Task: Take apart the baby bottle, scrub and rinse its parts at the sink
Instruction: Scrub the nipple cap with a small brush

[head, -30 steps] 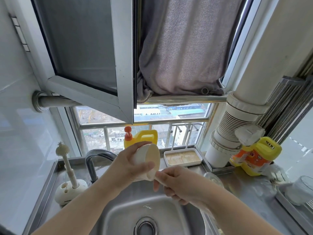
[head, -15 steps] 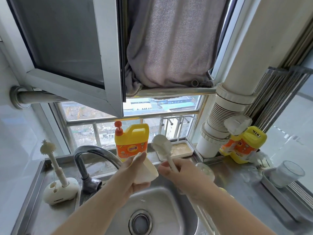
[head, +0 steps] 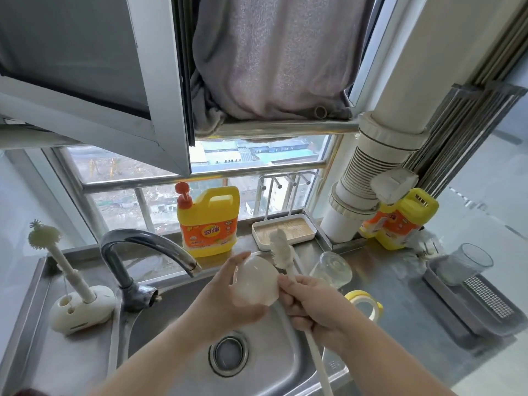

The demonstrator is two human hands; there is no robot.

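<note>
Bottle part and brush held over the brushed stainless-steel sink (head: 160, 332).

The left hand (head: 225, 298) cups a milky, translucent dome-shaped plastic bottle part (head: 255, 282), fingers curled round its rounded side. Just to its right, the right hand (head: 314, 307) grips the long white plastic handle of a bottle brush (head: 283, 250), whose fuzzy bristled head stands up behind the part. A clear glass bottle body (head: 331, 270) lies tilted on the counter beside a yellow plastic ring (head: 364, 302).
</note>
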